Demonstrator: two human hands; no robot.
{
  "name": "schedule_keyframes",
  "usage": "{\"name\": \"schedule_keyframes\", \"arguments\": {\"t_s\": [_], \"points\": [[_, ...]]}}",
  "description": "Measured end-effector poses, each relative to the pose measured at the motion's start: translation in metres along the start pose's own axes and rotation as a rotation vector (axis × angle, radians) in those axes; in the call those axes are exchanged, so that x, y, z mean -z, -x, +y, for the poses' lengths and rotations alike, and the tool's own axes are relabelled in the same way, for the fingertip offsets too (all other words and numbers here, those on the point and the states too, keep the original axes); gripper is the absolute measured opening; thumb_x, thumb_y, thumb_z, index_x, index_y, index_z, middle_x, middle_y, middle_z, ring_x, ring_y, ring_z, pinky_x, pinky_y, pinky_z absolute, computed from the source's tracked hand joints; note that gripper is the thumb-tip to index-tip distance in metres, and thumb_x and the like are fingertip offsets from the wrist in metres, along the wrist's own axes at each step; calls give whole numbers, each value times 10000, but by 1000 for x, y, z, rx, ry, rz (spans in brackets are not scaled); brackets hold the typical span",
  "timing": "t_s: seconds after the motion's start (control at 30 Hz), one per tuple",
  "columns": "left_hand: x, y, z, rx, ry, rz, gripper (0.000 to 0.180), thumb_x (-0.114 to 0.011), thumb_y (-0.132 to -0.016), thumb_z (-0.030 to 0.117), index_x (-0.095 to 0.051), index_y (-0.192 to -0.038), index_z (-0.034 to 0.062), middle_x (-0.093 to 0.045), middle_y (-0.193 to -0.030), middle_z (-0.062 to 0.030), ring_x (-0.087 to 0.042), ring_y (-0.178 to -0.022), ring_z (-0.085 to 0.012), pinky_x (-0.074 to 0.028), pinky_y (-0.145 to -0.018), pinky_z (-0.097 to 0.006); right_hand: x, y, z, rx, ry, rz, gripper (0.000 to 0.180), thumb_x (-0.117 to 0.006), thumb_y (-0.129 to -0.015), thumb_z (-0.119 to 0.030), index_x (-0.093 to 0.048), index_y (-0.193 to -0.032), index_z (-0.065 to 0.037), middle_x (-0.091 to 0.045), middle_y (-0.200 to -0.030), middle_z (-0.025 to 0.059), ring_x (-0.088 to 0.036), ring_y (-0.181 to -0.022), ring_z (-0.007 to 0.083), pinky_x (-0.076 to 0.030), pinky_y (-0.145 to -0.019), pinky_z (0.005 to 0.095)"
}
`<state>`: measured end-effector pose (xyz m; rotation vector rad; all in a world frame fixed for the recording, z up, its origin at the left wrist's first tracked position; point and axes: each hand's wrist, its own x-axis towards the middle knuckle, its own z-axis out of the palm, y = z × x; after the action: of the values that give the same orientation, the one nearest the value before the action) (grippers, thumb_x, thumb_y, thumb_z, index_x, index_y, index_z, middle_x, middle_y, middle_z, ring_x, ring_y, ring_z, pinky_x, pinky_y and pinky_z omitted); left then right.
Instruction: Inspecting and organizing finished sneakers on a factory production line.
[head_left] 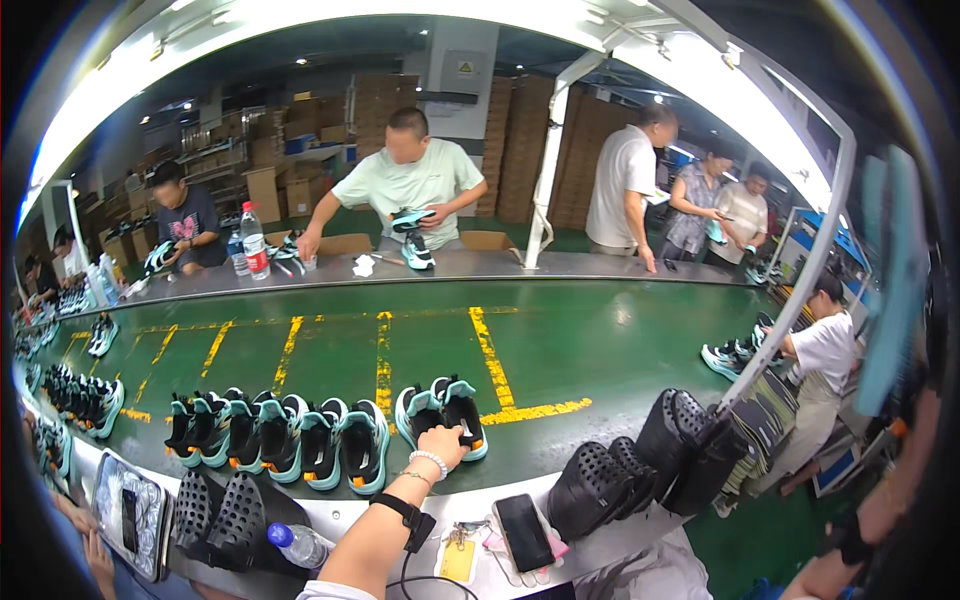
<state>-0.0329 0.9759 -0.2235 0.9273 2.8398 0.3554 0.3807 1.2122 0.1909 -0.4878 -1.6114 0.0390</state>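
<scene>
- Right hand (441, 443) reaches out over the near edge of the green belt (600, 340), fingers curled down onto the heel of a black-and-teal shoe (461, 412). Looks like a light grip, not a full lift.
- That shoe sits just right of its twin (417, 412), near the yellow lines, with a row of more pairs (280, 435) to the left.
- Forearm comes up from the bottom edge, wrist bent a bit, black wristband and bead bracelet showing.
- Left hand: not in view.
- Risk, I'd guess: grabbing only the heel, the shoe could tip or bump its twin out of line.
- The phone (524, 531) and keys (459, 541) sit right under the arm; an elbow could sweep them off.
</scene>
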Motion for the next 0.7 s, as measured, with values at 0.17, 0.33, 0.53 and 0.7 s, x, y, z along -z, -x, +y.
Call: {"name": "schedule_keyframes", "arguments": {"t_s": [0.17,0.33,0.53,0.7], "points": [[-10,20,2,-10,67,49,395,-604,-781,480,-666,-1035,183,-639,-928,-139,-617,-932,-286,-455,-811,-416,-160,73,-27,57,-7,-589,261,-509,-753,-103,-631,-931,43,-627,-923,231,-615,-794,316,-484,-744,390],[-23,60,8,11,152,388,413,-663,-753,372,-615,-1107,165,-572,-1076,-161,-482,-1115,-354,-333,-971,-466,-351,221,-56,-20,-196,-1043,210,-577,-707,-170,-656,-762,17,-625,-777,239,-616,-766,403,-507,-707,449],[-33,79,-11,172,395,455,615,-746,-648,246,-516,-1202,108,-292,-1379,-256,-293,-1245,-451,-303,-1043,-463,-408,376,-46,-94,319,-1361,310,-476,-846,-168,-619,-1101,-65,-574,-1139,165,-583,-1060,313,-486,-871,412],[-41,76,-21,236,653,416,391,-729,-678,155,-599,-1041,94,-423,-1288,-234,-529,-1054,-413,-436,-910,-419,-379,345,-44,78,124,-1546,350,-518,-802,-188,-597,-1140,-142,-561,-1176,183,-570,-1050,349,-470,-886,429]]}}
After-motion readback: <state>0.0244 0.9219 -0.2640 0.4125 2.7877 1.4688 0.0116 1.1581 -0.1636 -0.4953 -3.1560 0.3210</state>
